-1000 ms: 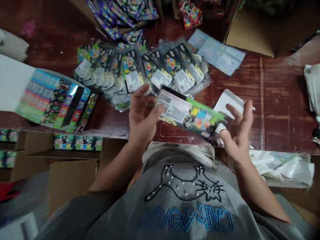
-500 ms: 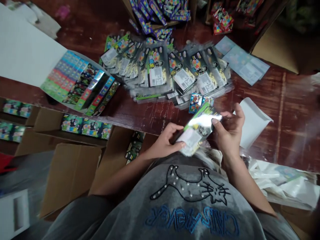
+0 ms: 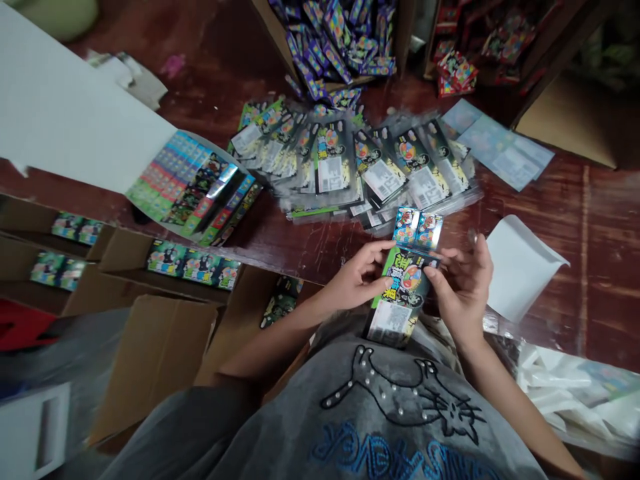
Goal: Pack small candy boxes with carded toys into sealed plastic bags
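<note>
A black and green printed plastic packet (image 3: 400,293) with a pale label near its lower end is between my hands, just above my lap. My left hand (image 3: 361,277) pinches its left edge, thumb on the front. At the upper right corner, my right hand (image 3: 463,283) grips the packet between thumb and fingers. Two shiny blue picture cards (image 3: 418,228) lie side by side at the table's edge, right above the packet's top; whether they touch it I cannot tell. Beyond them spreads a pile of similar packets (image 3: 333,163).
Left stands an open box of colourful small boxes (image 3: 173,177). Purple packs (image 3: 345,40) and red packs (image 3: 456,72) fill cartons at the back. A white envelope-like sheet (image 3: 523,267) lies right. Open cardboard cartons (image 3: 155,360) stand below the table's left edge.
The packet has turned more upright and its glare is gone, so its print shows. Both hands remain on it. The blue cards are now more fully visible, and the whole view has shifted.
</note>
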Demonstrator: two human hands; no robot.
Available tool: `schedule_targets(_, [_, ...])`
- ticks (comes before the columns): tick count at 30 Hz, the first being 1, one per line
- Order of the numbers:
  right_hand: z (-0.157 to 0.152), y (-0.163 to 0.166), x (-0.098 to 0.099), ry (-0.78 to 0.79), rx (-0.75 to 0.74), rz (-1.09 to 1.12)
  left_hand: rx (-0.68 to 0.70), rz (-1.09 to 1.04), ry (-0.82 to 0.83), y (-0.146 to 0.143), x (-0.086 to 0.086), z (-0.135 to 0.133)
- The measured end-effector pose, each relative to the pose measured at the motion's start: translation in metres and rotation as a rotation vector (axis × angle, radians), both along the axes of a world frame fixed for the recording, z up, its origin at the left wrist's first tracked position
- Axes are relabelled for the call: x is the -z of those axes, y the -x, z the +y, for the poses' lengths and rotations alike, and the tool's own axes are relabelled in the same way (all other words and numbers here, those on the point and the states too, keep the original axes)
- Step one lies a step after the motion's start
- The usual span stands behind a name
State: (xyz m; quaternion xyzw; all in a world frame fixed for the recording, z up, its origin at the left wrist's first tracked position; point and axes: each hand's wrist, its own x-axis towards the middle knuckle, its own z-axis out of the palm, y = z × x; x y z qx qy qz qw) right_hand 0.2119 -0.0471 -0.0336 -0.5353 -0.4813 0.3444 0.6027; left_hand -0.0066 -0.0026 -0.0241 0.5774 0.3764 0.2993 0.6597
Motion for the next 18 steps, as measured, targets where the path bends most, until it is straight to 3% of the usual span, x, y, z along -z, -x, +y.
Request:
schedule_targets(4, [0.003,0.005,0.001,-0.04,0.029,-0.004,-0.001,-0.072,0.073,0.002,0.001,0.007])
schedule_targets(8, [0.01,-0.002,0.007,0.091,-0.146,0.011,-0.013,-0.068,0.122,0.006,-0.003,0.015])
schedule_targets(12, [0.015,-0.009,0.011,0.175,-0.254,0.018,-0.067,-0.011,0.031,0.006,-0.006,0.023])
schedule_targets(15, [0.016,-0.006,0.007,0.139,-0.229,0.014,-0.139,-0.02,-0.07,0.002,-0.003,0.025])
schedule_targets(18, [0.017,-0.002,0.002,0.104,-0.194,0.034,-0.198,-0.087,-0.068,0.0,0.0,0.025])
